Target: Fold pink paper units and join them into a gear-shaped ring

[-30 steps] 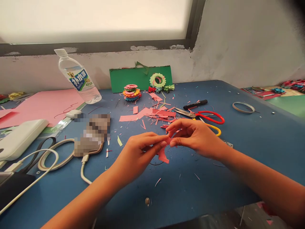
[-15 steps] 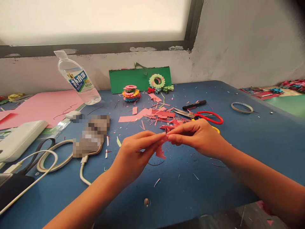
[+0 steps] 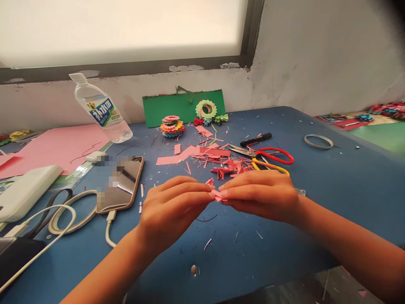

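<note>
My left hand [image 3: 172, 207] and my right hand [image 3: 259, 194] meet above the blue table [image 3: 332, 185], fingertips pinched together. Between them is a small folded pink paper piece [image 3: 216, 194], gripped from both sides and mostly hidden by the fingers. Just behind the hands lies a heap of pink paper scraps [image 3: 215, 158] and small folded pink shapes. Red-handled scissors [image 3: 268, 153] and yellow-handled scissors [image 3: 272, 166] lie beyond my right hand.
A tilted water bottle [image 3: 101, 109], pink paper sheet [image 3: 53, 145], phone [image 3: 122, 185] with white cable, white power bank [image 3: 27, 190] and black scissors sit at left. Green card [image 3: 183, 105], stacked paper flowers [image 3: 171, 125], black marker [image 3: 255, 139] and tape ring [image 3: 318, 141] lie farther back.
Both hands have dropped lower and come closer to me. The pink piece that hung below the fingers is now folded flat between the fingertips. The view has tilted down slightly.
</note>
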{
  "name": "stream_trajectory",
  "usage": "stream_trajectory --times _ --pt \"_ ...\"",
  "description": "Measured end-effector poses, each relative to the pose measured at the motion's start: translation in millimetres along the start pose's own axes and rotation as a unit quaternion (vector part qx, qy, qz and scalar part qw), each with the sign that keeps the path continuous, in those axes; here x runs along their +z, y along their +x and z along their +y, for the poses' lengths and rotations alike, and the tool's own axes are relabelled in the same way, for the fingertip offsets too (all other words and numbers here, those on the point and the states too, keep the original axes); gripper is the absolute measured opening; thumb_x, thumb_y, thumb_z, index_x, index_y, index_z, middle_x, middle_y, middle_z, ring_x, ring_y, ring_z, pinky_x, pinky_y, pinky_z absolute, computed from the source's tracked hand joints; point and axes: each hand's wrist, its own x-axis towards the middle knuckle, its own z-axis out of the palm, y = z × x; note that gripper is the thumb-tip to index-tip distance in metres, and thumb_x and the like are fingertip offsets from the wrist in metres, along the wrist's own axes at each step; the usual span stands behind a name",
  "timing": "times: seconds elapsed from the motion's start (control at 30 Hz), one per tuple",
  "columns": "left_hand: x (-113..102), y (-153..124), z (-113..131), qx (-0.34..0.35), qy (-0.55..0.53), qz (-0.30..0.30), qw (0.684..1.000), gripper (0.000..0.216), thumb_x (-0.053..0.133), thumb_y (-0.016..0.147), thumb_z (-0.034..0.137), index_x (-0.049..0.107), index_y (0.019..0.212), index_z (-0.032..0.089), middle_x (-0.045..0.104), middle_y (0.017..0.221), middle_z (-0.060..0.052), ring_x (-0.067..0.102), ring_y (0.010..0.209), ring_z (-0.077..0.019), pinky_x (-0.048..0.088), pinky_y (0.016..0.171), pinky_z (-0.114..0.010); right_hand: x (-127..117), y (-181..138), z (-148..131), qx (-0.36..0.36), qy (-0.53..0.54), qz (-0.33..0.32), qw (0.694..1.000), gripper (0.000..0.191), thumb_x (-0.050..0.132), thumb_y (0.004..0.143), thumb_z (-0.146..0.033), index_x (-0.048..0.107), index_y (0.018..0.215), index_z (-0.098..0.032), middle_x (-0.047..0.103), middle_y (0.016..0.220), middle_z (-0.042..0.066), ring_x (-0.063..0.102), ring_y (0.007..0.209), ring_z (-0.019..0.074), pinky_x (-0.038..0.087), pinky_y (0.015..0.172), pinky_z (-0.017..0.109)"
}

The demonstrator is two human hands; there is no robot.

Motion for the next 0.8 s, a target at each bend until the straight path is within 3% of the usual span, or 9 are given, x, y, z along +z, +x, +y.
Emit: stream_trajectory --times 0.1,0.27,0.43,0.8 --pt "-2.9 -0.3 -2.4 0.073 0.040 0.004 0.997 0.019 0.066 0.073 0.004 0.063 0.086 0.017 0.072 0.082 -0.001 0.063 0.077 -0.0117 0.053 0.071 -0.023 0.7 -1.7 3.3 -0.107 -0.047 0.009 0.993 0.018 0.058 0.084 -0.014 0.063 0.101 -0.017 0.069 0.093 0.003 0.064 0.082 0.0111 0.054 0.074 0.021" --pt "-3.3 -5.3 -6.1 0.127 0.071 -0.009 0.989 0.015 0.067 0.071 0.003 0.065 0.083 0.011 0.071 0.084 -0.004 0.062 0.082 -0.0133 0.052 0.075 -0.024 -2.5 0.4 2.7 -0.191 -0.135 -0.010 0.972 0.015 0.057 0.084 -0.011 0.062 0.098 -0.008 0.069 0.090 0.007 0.063 0.083 0.0134 0.055 0.072 0.024" --pt "-1.2 -9.1 -4.8 0.161 0.087 -0.001 0.983 0.010 0.066 0.073 0.005 0.065 0.082 0.010 0.071 0.086 -0.005 0.061 0.083 -0.0139 0.051 0.077 -0.025 -6.7 -1.6 -0.2 -0.228 -0.181 -0.025 0.957 0.014 0.052 0.087 -0.012 0.062 0.098 -0.010 0.069 0.091 0.003 0.063 0.085 0.0127 0.054 0.071 0.022" --pt "-4.2 -8.6 -2.2 0.173 0.080 -0.006 0.982 0.008 0.062 0.076 0.005 0.065 0.082 0.009 0.071 0.088 -0.005 0.060 0.084 -0.0138 0.050 0.078 -0.025 -7.3 -7.0 -0.7 -0.234 -0.177 -0.002 0.956 0.016 0.049 0.089 -0.012 0.065 0.093 -0.012 0.070 0.087 0.002 0.062 0.084 0.0107 0.052 0.071 0.019"
